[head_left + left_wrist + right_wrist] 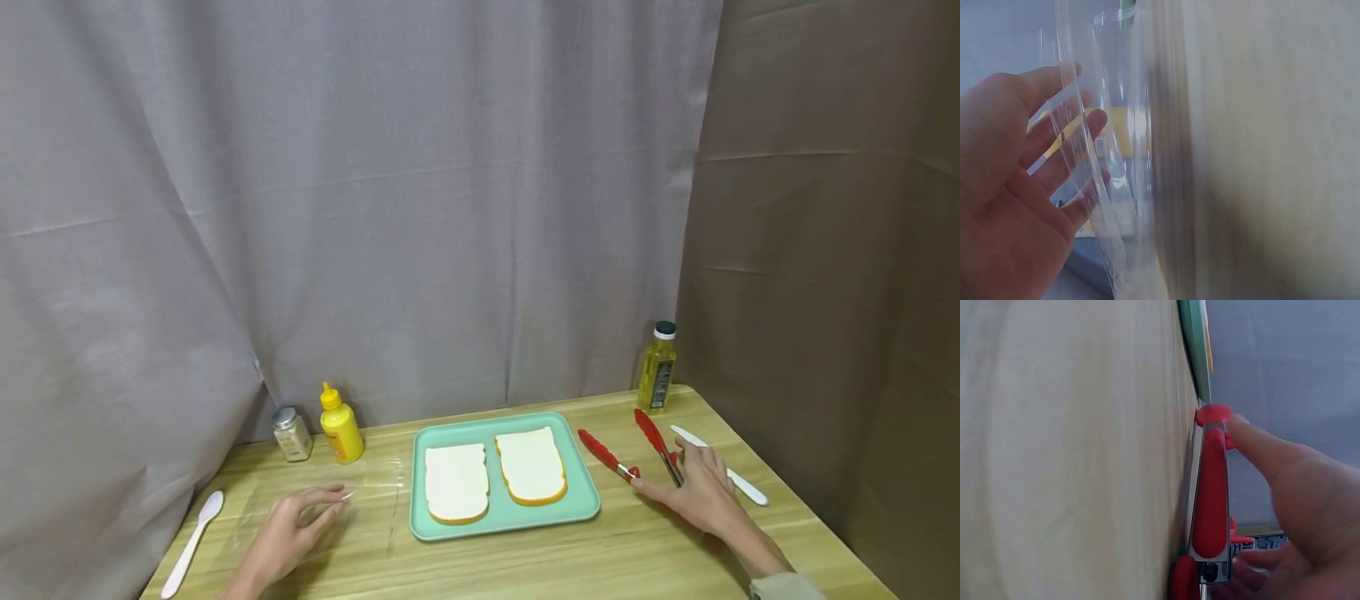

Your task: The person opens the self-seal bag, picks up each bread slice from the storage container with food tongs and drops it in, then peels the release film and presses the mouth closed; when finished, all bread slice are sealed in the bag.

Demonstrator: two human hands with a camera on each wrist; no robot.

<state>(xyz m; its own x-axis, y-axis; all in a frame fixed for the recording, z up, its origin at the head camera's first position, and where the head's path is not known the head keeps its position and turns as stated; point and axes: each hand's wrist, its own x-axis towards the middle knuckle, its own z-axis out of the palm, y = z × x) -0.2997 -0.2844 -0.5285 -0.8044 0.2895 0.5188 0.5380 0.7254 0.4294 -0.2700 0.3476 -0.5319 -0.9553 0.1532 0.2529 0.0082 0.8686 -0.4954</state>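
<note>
Both hands lay nearest the camera, low on the wooden counter. Left hand rested on a clear plastic bag spread flat on the counter left of the tray; fingers straight and slightly apart. In the left wrist view a fold of the film stood up across those fingers, touching them, not pinched.

Right hand lay over the handle end of the red tongs. Tongs were on the counter just right of the tray, arms spread in a V, tips pointing away from the person. Right wrist view: thumb pressed on the red grip of one arm, the other fingers loosely curled beneath near the hinge. Could not tell if the grip was fully closed; tongs were not lifted.

Mint-green tray sat mid-counter with two slices of toast side by side, close but apart.

White knife just beyond the right hand. Oil bottle at the back right corner. Yellow squeeze bottle and small shaker stood together at the back left. White spoon at the left edge, well apart from the left hand. Grey curtain behind.
</note>
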